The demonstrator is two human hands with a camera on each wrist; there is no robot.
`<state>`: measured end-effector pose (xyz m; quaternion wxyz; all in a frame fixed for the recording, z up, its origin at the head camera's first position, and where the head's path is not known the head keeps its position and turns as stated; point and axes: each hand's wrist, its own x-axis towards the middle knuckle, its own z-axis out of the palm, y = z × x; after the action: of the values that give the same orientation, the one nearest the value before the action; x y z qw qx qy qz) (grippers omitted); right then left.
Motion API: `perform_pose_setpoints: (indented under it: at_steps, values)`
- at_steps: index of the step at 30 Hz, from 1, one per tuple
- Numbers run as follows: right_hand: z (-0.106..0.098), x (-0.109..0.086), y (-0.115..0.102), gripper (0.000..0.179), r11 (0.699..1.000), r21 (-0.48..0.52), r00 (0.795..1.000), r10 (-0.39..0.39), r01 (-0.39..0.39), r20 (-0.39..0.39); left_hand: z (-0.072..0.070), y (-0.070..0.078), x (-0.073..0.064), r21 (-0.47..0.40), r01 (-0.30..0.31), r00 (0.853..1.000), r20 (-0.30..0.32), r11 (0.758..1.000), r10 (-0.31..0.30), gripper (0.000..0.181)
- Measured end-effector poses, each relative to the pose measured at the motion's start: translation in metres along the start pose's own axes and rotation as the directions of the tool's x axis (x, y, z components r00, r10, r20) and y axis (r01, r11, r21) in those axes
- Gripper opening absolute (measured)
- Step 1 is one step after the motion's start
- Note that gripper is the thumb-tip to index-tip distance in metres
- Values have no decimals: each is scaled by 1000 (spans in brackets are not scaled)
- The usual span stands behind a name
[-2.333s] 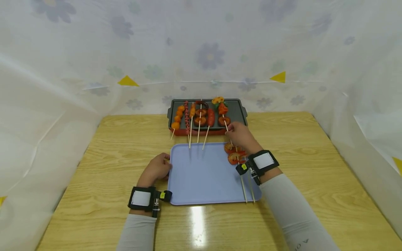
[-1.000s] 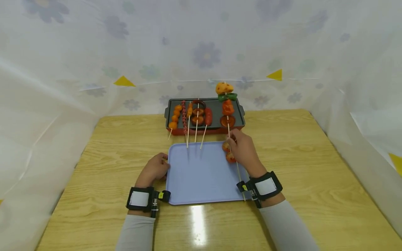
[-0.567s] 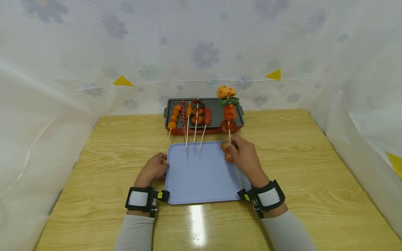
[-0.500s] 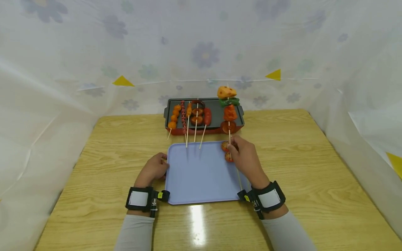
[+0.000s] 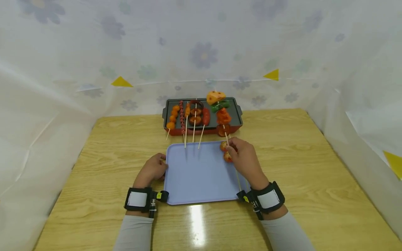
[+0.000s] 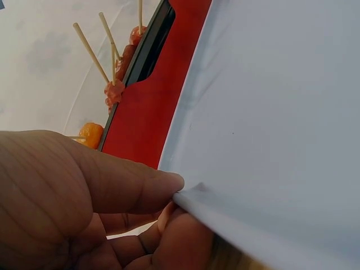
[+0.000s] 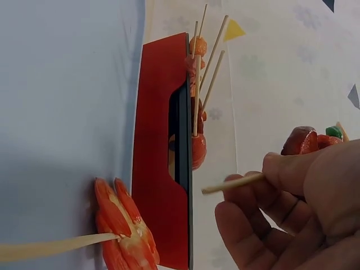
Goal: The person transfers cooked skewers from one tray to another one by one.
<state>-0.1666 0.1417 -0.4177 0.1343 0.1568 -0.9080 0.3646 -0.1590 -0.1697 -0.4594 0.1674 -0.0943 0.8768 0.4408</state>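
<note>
My left hand (image 5: 154,167) grips the left rim of the lilac tray (image 5: 198,177); in the left wrist view the thumb (image 6: 149,188) lies over its corner and the fingers are below. My right hand (image 5: 246,158) pinches the stick (image 7: 236,183) of a mixed skewer, raised above the tray's far right corner. The skewer's yellow, green and orange-red pieces (image 5: 223,115) and a round brown slice overlap the grill's right part in the head view, tilted a little left. Below the right hand, shrimp skewers (image 5: 228,157) lie on the tray's right side, partly hidden by the hand and wrist.
Behind the tray stands a red grill with a black plate (image 5: 232,104). On its left and middle lie orange balls (image 5: 173,118), a thin pink skewer, brown slices (image 5: 195,121) and a sausage (image 5: 206,116), sticks overhanging the front. A wooden table (image 5: 110,150) bears everything.
My right hand has lifted the mixed skewer off the grill and drawn it back toward me. Just now its top swung left and down. The left hand stays on the tray.
</note>
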Motion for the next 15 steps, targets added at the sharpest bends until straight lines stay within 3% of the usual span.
perform_pose_setpoints:
  at_steps: [15]
  values:
    - [3, -7, 1, 5, 999, -3, 999, 33, -33, -1, 0, -3, 1, -18, 3, 1000, 9, 1000, -3, 38]
